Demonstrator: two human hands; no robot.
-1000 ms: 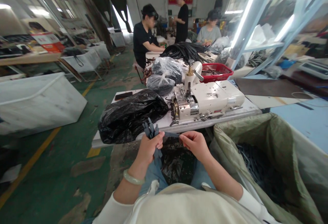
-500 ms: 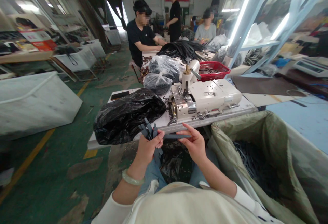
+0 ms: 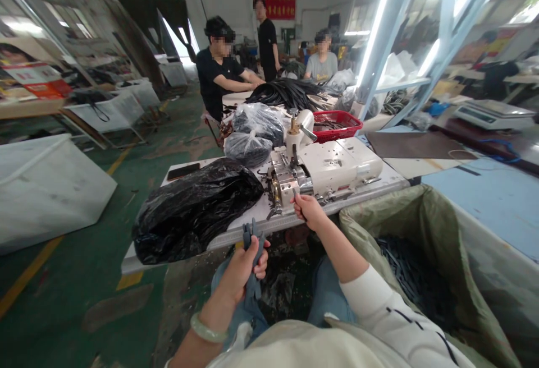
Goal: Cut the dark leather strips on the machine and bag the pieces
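My left hand (image 3: 248, 264) is closed around a bundle of dark grey strips (image 3: 251, 233), held upright in front of the table's near edge. My right hand (image 3: 308, 211) reaches forward to the metal front of a cream skiving machine (image 3: 343, 163). Its thumb and fingers pinch a grey strip (image 3: 295, 193), of which only a short end shows by the machine's feed area; the rest is hidden by the fingers. Left of the machine, a black plastic bag (image 3: 197, 205) lies on the white table (image 3: 240, 225).
To my right stands a green sack (image 3: 442, 211) with many dark strips inside. Behind the machine are clear plastic bags (image 3: 252, 132) and a red basket (image 3: 337, 125). A phone (image 3: 183, 171) lies at the table's left. Several people are farther back.
My right hand has moved forward from beside the bundle to the machine front, carrying a strip. My left hand has dropped slightly and keeps the bundle. The view has shifted a little.
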